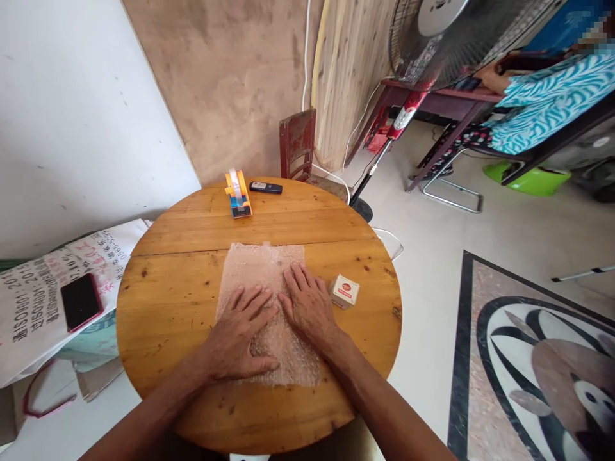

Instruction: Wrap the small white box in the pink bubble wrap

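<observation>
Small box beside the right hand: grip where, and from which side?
Probably pinch the box by its near and far side walls, coming down from above. It sits flat on the table, printed face up, and its straight sides should suit thumb and fingers. The right hand lies close on its left, so that side looks crowded.

A dark handheld device (266, 187) lies near the far edge of the round table (168, 275), and a phone (81, 302) on printed sheeting (43, 272) toward its near edge.
</observation>
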`<state>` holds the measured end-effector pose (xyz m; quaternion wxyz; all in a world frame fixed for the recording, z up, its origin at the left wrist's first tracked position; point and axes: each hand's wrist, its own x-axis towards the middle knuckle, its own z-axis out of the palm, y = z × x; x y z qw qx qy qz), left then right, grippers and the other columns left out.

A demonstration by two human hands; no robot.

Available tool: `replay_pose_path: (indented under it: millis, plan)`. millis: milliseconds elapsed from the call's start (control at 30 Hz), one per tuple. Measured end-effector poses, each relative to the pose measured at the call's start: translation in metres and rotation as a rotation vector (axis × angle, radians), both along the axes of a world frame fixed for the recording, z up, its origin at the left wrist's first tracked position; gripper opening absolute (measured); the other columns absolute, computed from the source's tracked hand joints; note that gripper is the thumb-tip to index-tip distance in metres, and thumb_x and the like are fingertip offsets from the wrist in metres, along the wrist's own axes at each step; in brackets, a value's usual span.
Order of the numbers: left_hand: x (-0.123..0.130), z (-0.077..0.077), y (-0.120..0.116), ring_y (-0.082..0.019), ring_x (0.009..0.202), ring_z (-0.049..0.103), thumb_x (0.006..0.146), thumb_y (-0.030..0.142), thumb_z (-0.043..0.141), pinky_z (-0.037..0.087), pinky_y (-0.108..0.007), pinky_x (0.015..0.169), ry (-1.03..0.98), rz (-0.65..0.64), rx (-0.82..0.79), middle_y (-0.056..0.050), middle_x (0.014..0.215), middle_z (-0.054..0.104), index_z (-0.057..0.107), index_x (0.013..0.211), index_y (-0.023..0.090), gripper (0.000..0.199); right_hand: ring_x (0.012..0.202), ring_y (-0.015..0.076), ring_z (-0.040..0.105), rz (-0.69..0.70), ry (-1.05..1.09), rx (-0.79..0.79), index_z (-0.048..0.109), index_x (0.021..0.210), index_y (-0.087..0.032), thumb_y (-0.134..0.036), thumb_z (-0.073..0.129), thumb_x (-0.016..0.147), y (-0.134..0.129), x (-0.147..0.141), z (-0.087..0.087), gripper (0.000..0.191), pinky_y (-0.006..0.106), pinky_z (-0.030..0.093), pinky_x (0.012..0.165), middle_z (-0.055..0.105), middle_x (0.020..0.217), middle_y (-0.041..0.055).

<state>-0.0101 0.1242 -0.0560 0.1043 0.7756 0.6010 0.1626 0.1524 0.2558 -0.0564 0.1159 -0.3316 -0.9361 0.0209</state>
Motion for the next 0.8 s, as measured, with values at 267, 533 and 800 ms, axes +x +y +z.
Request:
replay_pose_path:
  millis: [267, 533, 800]
  plan:
    - [0.0, 0.003, 0.001, -0.037, 0.145, 0.025, 0.075, 0.071, 0.061, 0.011, -0.06, 0.119, 0.025, 0.0, -0.013, -0.016, 0.156, 0.032, 0.041, 0.146, 0.02, 0.089, 0.138, 0.0337, 0.037, 0.006, 0.005, 0.008, 0.046, 0.14, -0.013, -0.034, 0.045, 0.096, 0.001, 0.0, -0.003, 0.048, 0.049, 0.036, 0.105, 0.044, 0.149, 0.0162]
    - [0.0, 0.002, 0.001, -0.037, 0.145, 0.025, 0.075, 0.072, 0.06, 0.012, -0.06, 0.118, 0.019, 0.008, -0.005, -0.016, 0.156, 0.032, 0.04, 0.147, 0.02, 0.091, 0.137, 0.0335, 0.037, 0.014, 0.005, 0.02, 0.046, 0.139, -0.013, -0.035, 0.045, 0.097, 0.003, 0.0, -0.004, 0.048, 0.048, 0.036, 0.105, 0.045, 0.148, 0.0168]
    - [-0.002, 0.001, 0.003, -0.037, 0.145, 0.026, 0.073, 0.077, 0.058, 0.011, -0.06, 0.118, 0.023, 0.018, 0.009, -0.016, 0.155, 0.034, 0.042, 0.146, 0.021, 0.093, 0.129, 0.0363, 0.046, 0.079, -0.102, 0.065, 0.051, 0.134, -0.011, -0.033, 0.05, 0.094, -0.006, 0.006, 0.038, 0.045, 0.048, 0.043, 0.095, 0.047, 0.145, 0.0213]
